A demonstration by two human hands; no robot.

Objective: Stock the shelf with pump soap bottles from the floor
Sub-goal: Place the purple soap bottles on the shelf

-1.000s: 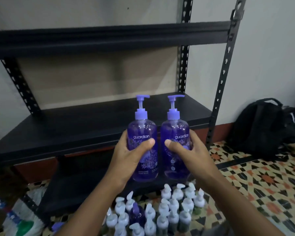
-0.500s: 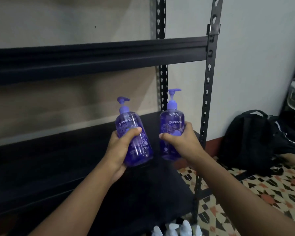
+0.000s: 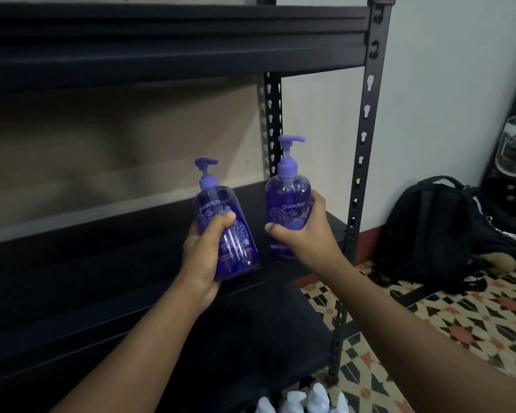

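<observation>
I hold two purple pump soap bottles over the black middle shelf [image 3: 108, 257]. My left hand [image 3: 204, 254] grips the left bottle [image 3: 234, 242], which tilts to the left above the shelf's front part. My right hand [image 3: 306, 234] grips the right bottle [image 3: 286, 198], upright near the shelf's right end; its base is at the shelf surface, contact unclear. White pump tops of several more bottles [image 3: 301, 402] show on the floor at the bottom edge.
A black upper shelf [image 3: 173, 40] spans overhead. The rack's perforated front post [image 3: 362, 150] stands just right of my right hand. A lower shelf [image 3: 251, 338] lies below. A black backpack [image 3: 429, 231] rests on the patterned tile floor [image 3: 459, 323] by the wall.
Both bottles have come up from near the floor stock and gone forward over the middle shelf. The right one moved furthest right and lower; the left one has tilted.
</observation>
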